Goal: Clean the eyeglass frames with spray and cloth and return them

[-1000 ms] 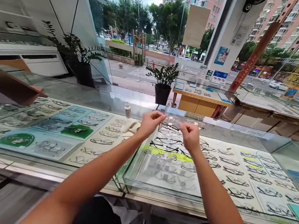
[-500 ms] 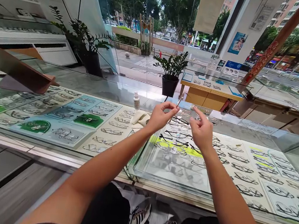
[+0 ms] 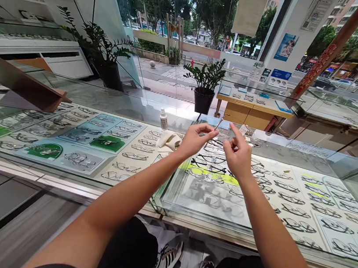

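Observation:
My left hand [image 3: 196,140] is raised over the glass display counter [image 3: 168,207], thumb and forefinger pinched on a slim, reddish metallic piece [image 3: 219,123] that points up and away. It is too thin to tell whether it is part of a pair of glasses. Just right of it hovers my right hand [image 3: 238,155], with the forefinger stretched out, the thumb apart and the other fingers curled. I see nothing in it. Left of my left hand, a crumpled cream cloth [image 3: 168,140] lies on the glass next to a small white bottle [image 3: 163,119].
Rows of eyeglasses [image 3: 134,156] lie under the glass on both sides. A small pale item [image 3: 245,130] sits beyond my right hand. A brown slanted board [image 3: 22,85] stands at left. Potted plants [image 3: 203,99] and a wooden cabinet [image 3: 253,115] are behind the counter.
My left hand has moved slightly right with the slim piece, which has turned a little. My right hand has shifted slightly left, bringing the hands closer together.

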`<state>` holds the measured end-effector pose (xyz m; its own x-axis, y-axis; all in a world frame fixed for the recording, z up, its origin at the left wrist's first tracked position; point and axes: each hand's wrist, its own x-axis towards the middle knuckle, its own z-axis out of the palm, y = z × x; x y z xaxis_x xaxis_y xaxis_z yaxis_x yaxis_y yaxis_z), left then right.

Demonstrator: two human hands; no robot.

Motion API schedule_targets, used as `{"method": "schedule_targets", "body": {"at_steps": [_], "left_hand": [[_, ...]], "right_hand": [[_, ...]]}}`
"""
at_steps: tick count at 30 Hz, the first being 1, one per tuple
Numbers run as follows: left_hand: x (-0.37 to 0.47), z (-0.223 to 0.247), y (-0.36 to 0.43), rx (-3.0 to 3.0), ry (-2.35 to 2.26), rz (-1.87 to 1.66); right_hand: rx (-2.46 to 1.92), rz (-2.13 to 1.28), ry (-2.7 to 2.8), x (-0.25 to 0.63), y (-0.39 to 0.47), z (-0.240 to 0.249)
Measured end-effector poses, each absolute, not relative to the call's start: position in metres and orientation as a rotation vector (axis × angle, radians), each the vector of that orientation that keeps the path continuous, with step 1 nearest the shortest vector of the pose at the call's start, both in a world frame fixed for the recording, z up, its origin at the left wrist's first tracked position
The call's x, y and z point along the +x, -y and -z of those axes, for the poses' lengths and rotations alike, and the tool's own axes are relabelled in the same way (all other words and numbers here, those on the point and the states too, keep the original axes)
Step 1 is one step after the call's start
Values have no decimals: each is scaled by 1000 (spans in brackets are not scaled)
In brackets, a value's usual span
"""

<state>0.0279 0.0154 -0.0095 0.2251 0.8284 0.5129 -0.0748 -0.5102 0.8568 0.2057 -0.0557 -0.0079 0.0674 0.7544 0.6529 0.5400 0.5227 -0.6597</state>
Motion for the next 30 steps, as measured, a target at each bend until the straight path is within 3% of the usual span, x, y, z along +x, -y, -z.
{"method": "schedule_targets", "body": {"at_steps": [30], "left_hand": [[27,16,-15,1776,-502,-1297]], "right_hand": [[-1272,-227,1679,204,58,7]]}}
